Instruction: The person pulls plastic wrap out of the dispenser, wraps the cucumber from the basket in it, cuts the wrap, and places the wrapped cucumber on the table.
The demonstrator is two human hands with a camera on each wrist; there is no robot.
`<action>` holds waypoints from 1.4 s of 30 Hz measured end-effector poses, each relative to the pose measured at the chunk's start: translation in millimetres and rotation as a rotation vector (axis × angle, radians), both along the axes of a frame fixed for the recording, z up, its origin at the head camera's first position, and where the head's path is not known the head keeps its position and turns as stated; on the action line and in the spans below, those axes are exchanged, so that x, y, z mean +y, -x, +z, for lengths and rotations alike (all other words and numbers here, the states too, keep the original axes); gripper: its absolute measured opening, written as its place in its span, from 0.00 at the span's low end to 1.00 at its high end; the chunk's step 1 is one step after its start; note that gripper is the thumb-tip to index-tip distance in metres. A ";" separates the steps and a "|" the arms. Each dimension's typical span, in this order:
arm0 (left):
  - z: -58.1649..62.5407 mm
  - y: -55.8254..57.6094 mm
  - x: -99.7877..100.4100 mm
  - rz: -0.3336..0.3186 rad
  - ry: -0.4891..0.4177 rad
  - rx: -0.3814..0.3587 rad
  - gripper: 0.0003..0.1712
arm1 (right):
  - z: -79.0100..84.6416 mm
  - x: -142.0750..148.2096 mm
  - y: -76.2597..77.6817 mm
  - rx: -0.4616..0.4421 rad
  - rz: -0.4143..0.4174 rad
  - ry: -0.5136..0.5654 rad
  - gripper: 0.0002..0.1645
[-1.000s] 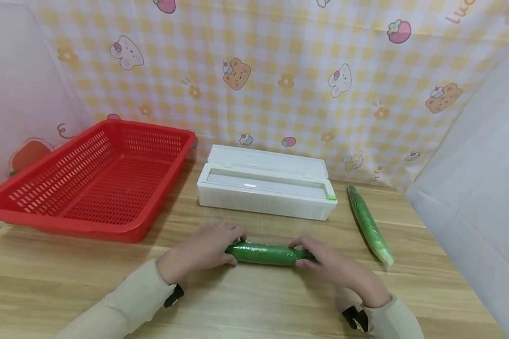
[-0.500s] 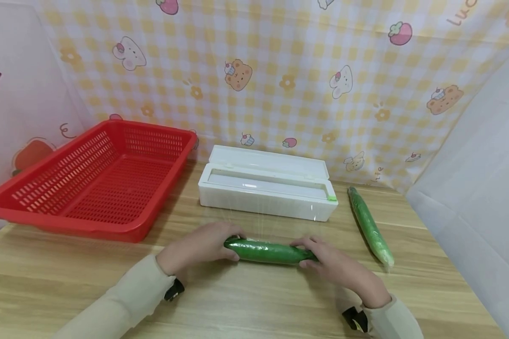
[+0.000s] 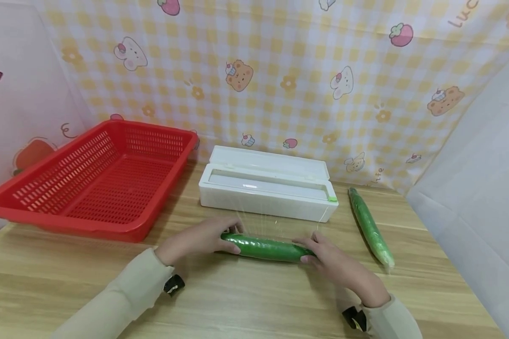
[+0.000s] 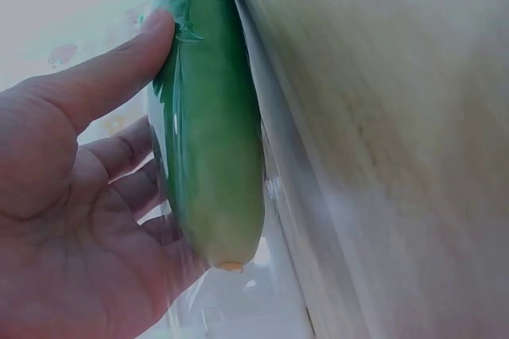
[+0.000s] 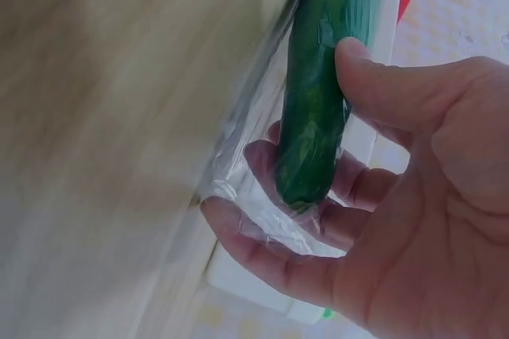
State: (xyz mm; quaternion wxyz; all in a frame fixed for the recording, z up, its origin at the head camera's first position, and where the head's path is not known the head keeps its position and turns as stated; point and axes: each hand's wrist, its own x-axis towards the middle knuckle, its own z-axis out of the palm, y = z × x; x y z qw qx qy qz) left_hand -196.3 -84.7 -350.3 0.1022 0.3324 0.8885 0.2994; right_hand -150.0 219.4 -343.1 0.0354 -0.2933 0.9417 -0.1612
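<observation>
A green cucumber [image 3: 267,248] lies crosswise in front of me, with clear plastic wrap [image 5: 238,164] around it. My left hand [image 3: 209,238] grips its left end, thumb on the near side and fingers behind. In the left wrist view the thumb presses the film-covered skin near the cucumber's pale tip [image 4: 231,235]. At the other end my right hand [image 3: 328,259] holds the cucumber between thumb and fingers, and loose film spreads over those fingers in the right wrist view. From the cucumber, film stretches back toward a white wrap dispenser box [image 3: 265,197] whose lid stands open.
A red perforated basket [image 3: 142,221] stands at the left. Another wrapped cucumber [image 3: 369,226] lies on the wooden table [image 3: 254,301] at the right. A checked, printed cloth [image 3: 288,56] hangs behind the dispenser box. The box carries a green slider [image 3: 332,198] at its right end.
Both hands have rolled the cucumber slightly away from me, toward the dispenser box, and its left end has shifted a little left. The fingers have changed their position on it.
</observation>
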 end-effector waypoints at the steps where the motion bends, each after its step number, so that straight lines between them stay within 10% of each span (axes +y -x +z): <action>1: -0.3 0.6 0.0 0.002 -0.017 -0.006 0.18 | -0.5 0.3 -0.1 -0.003 -0.006 0.005 0.21; 14: -5.7 11.7 -2.6 -0.020 -0.008 -0.004 0.18 | 5.0 -9.8 0.6 0.138 -0.124 -0.101 0.13; 25: -4.9 12.5 -3.9 -0.018 0.028 -0.007 0.21 | 13.9 -26.5 1.4 0.094 -0.231 -0.223 0.26; 34: -4.7 16.2 -5.4 -0.061 0.013 0.001 0.21 | 10.9 -49.6 2.3 0.231 -0.072 -0.186 0.23; 42: 1.0 9.0 -4.7 0.015 0.017 -0.009 0.23 | 2.1 -54.5 6.0 0.248 -0.095 -0.214 0.22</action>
